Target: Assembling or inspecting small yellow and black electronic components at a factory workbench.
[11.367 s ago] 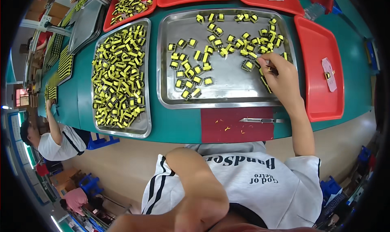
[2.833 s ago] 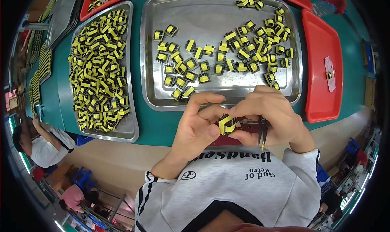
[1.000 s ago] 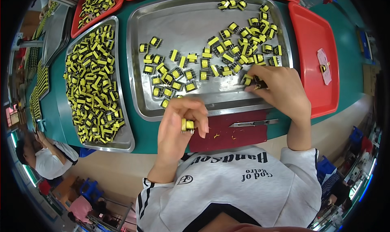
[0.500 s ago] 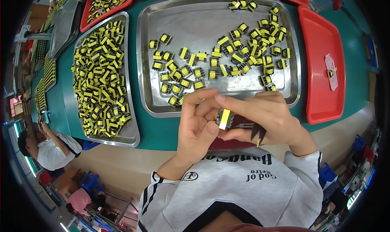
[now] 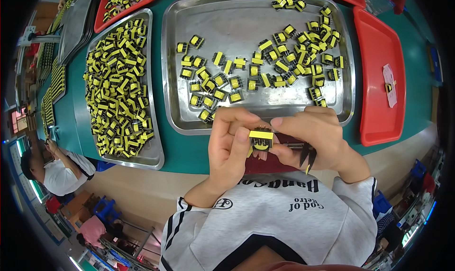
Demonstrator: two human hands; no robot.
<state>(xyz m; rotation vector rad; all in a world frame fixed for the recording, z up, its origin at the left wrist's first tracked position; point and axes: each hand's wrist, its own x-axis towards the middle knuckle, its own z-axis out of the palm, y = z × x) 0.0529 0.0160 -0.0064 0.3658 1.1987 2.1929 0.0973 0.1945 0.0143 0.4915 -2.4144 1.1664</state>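
My left hand (image 5: 230,145) pinches a small yellow-taped transformer (image 5: 261,139) with black ends and metal pins, just in front of the large steel tray (image 5: 213,15). My right hand (image 5: 320,136) is closed beside it, its thumb and forefinger close to the transformer's right side; whether they touch it I cannot tell. Tucked in that hand is a dark two-pronged tool (image 5: 308,156), its points sticking out below the palm; its exact kind is unclear. Several similar transformers (image 5: 289,57) lie loose in the large tray.
A narrower steel tray (image 5: 152,91) heaped with transformers stands at the left. At the right lies a red tray (image 5: 379,114) with a pink paper slip (image 5: 389,83) and one small part. Another person (image 5: 61,174) works at the far left of the green table (image 5: 187,152).
The transformer has turned in my left fingers: its yellow strip stood upright and now runs sideways, with the winding showing below. My right hand has shifted slightly, the tool still in it.
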